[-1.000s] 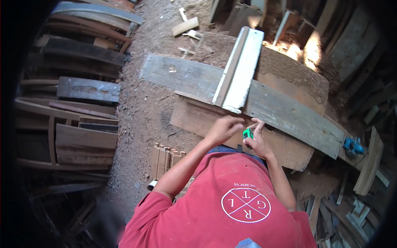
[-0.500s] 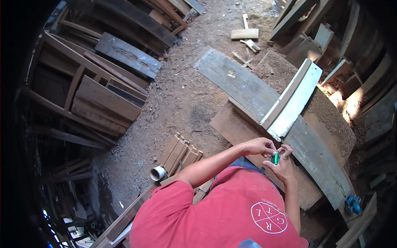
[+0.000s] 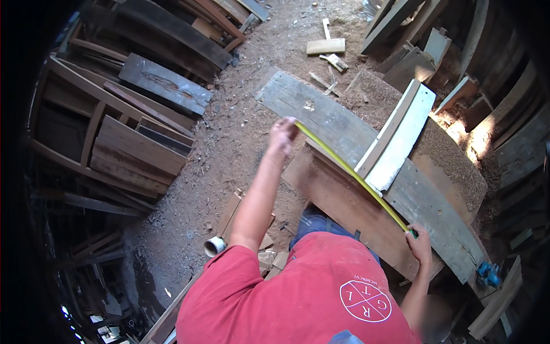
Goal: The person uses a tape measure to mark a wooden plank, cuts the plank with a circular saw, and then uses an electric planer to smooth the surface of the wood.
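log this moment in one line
left hand: holds end of thin yellow tape; right hand: holds green tape case; tape: stretched between hands

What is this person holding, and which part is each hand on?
A tape measure: the left hand holds the far end of its yellow blade; the right hand grips the green case.

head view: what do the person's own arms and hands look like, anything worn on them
The left hand and right hand are bare, with no glove visible on either. The left forearm is uncovered below a short red sleeve. The red shirt carries a white circular print divided by crossing lines.
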`<action>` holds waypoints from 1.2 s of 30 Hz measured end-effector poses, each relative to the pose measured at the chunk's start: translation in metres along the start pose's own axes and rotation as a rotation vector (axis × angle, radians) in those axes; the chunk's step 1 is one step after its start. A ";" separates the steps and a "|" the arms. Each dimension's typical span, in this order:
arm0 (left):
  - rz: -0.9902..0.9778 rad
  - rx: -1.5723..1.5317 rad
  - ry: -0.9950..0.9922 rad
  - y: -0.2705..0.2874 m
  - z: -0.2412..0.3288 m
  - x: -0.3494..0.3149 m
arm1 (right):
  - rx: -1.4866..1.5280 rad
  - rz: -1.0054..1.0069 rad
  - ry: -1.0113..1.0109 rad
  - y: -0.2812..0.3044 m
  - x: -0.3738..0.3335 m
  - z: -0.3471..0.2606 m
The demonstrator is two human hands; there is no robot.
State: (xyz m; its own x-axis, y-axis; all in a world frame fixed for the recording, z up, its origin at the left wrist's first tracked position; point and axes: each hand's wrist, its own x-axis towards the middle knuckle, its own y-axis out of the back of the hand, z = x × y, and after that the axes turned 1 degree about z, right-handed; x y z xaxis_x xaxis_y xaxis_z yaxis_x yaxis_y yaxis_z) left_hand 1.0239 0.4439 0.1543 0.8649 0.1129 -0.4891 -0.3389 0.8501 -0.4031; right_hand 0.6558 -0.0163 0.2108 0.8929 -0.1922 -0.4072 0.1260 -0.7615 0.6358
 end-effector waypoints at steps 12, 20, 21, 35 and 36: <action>0.093 0.096 0.140 0.001 -0.018 0.042 | -0.209 -0.024 -0.006 -0.041 0.092 -0.144; 0.105 0.153 0.092 -0.014 -0.026 0.048 | -0.297 -0.100 -0.065 -0.057 0.127 -0.198; 0.090 0.207 0.114 -0.020 -0.029 0.044 | -0.301 -0.091 -0.067 -0.054 0.124 -0.193; -0.468 1.357 -0.849 -0.059 -0.081 -0.100 | -0.270 0.042 -0.233 -0.024 0.127 -0.050; -0.646 1.400 -0.898 -0.065 -0.091 -0.117 | -0.277 0.053 -0.246 -0.023 0.126 -0.046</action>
State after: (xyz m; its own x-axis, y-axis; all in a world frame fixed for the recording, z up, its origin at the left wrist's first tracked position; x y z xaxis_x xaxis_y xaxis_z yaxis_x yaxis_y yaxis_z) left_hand 0.9109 0.3289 0.1673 0.7988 -0.5712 0.1889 0.2253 0.5752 0.7864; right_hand 0.7854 0.0055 0.1755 0.7750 -0.3953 -0.4930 0.2248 -0.5566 0.7998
